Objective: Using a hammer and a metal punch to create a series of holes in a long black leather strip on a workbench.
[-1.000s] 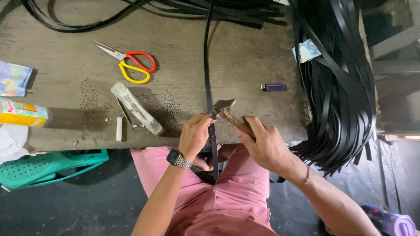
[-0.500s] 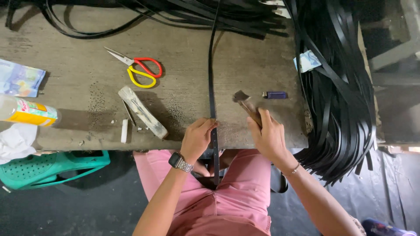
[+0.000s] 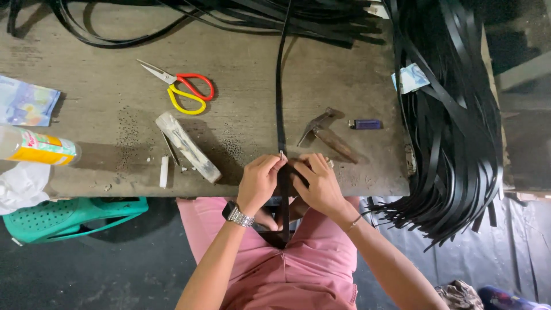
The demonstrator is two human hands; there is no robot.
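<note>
Down goes the hammer (image 3: 324, 135), right of centre; both hands, left hand (image 3: 259, 182) and right hand (image 3: 318, 185), now pinch the black strap (image 3: 280, 103) at the bench's near edge. Keep it flat and square.

Strap (image 3: 280, 86) under both hands (image 3: 259, 182)

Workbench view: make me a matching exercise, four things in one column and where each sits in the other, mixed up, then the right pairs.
Things:
1. scissors
2. hammer
3. lighter
4. bottle

Places:
A. lying at the table's left edge
B. just right of the hammer's head
C. just right of the long black strap, beyond the right hand
D. left of the strap, toward the far side of the table

Pairs: 1-D, 2-C, 3-B, 4-A
</note>
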